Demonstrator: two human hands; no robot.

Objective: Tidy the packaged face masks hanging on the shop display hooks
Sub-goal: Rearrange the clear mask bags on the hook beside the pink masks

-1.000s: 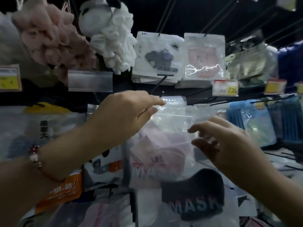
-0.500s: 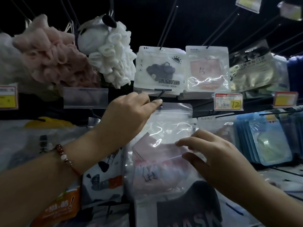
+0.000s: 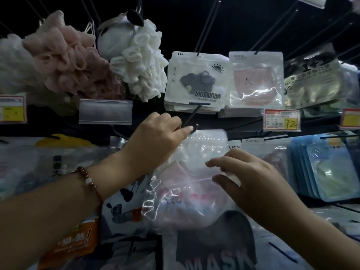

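Note:
A clear plastic packet with a pink face mask (image 3: 187, 182) hangs in the middle row, its top edge at the tip of a black display hook (image 3: 191, 115). My left hand (image 3: 155, 139) pinches the packet's top left corner right by the hook tip. My right hand (image 3: 247, 176) rests with loosely spread fingers on the packet's right side. Above hang a white packet with a dark mask (image 3: 196, 80) and a clear packet with a pink mask (image 3: 256, 80). A black MASK packet (image 3: 214, 248) hangs below.
Pink (image 3: 66, 57) and white (image 3: 140, 61) mesh bath puffs hang at upper left. Price tags (image 3: 281, 120) line the rail. Blue mask packets (image 3: 321, 172) hang at right, an orange-labelled packet (image 3: 76, 244) at lower left. Hook rods jut toward me.
The view has tilted up slightly. My left hand stays at the packet's top by the hook tip. My right hand shifted a little along the packet's right side.

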